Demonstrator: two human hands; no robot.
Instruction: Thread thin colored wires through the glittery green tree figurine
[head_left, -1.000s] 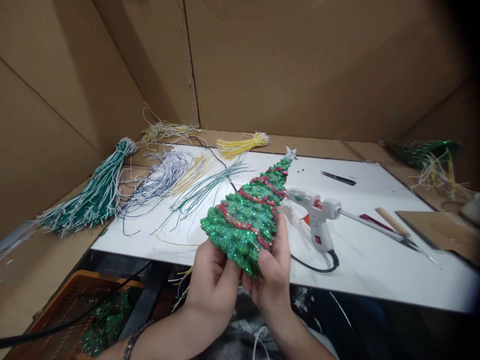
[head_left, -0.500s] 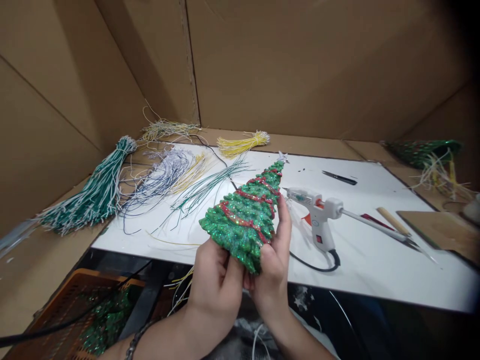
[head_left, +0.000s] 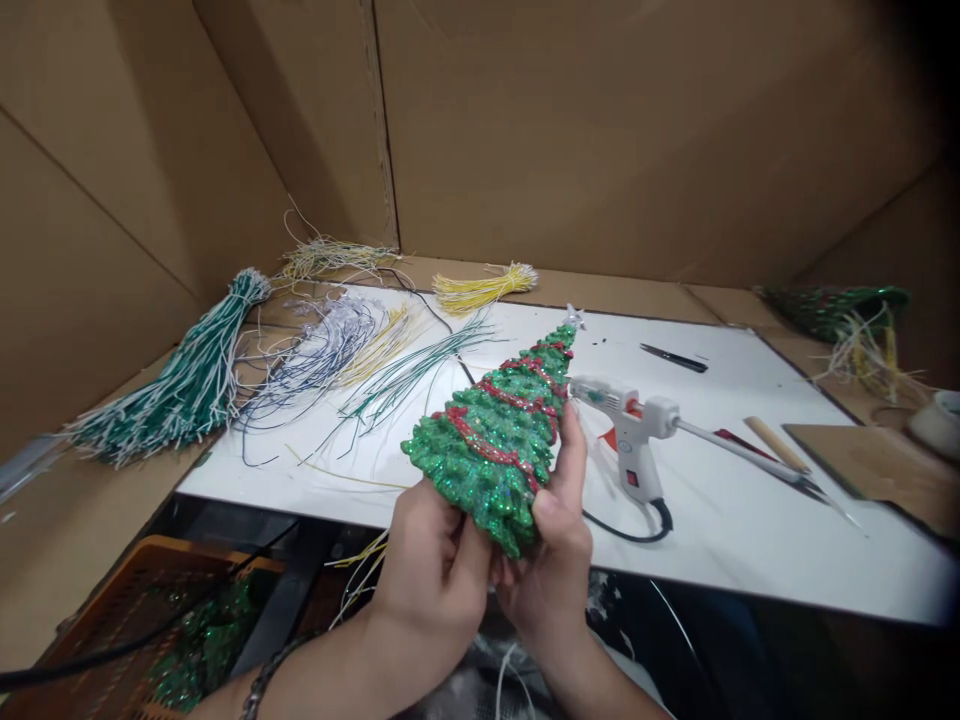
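Both my hands hold a glittery green Christmas tree ornament with red garlands and a silvery star at its tip. It tilts, with its tip pointing away to the upper right. My left hand is closed at the bottom edge, its fingertips hidden under the tree. My right hand grips the right side, thumb near the lower right corner and a finger along the edge. Just right of the tree, a white glue gun rests on the white board.
Bundles of green-and-white wires, blue wires and yellow wires lie left and behind. Tweezers, a wooden-handled tool and a brown pad are on the right. An orange basket with green glittery pieces stands lower left.
The tree has turned slightly in my hands, its tip shifting a little to the right. My right hand has moved slightly right with it. The whole view has shifted a little.
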